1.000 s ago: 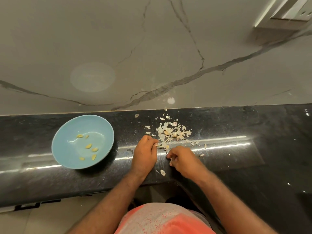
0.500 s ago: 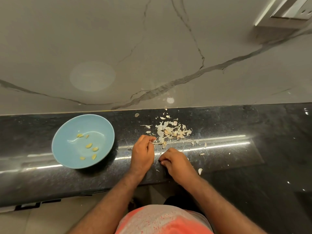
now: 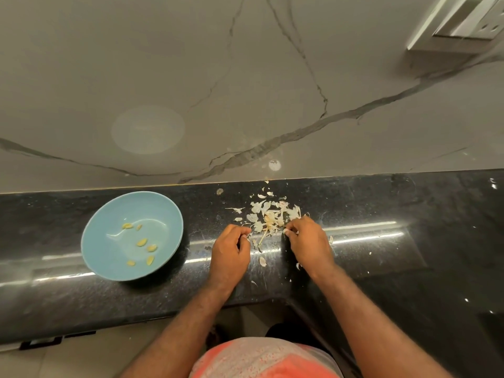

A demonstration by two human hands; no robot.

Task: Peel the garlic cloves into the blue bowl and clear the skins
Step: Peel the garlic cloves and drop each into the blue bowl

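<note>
right hand (image 3: 308, 241) has gone up from the counter's near edge to the skins (image 3: 270, 216); it now sits at the right side of the heap. left hand (image 3: 231, 249) has barely shifted and sits just left of the heap's near end.

grip, right: fingers curled, tips pressed together on a pale bit of the skins at the heap's edge. grip, left: thumb and forefinger curled in, also pinching a small pale bit of the skins; whether a clove is inside, cannot tell.

skins lie scattered on the black counter (image 3: 381, 255), thickest toward the wall (image 3: 245, 77). a thin stalk (image 3: 262, 237) pokes out between the two hands. one loose flake (image 3: 262, 261) lies nearer the person, between the wrists, with a few specks by the right wrist.

bowl (image 3: 169, 214), blue, stands on the counter well left of the left hand. six peeled cloves (image 3: 141, 242) lie spread across its bottom, yellowish.

socket plate (image 3: 469, 20) on the wall, far upper right. orange and white shirt (image 3: 261, 358) at the bottom of view.
</note>
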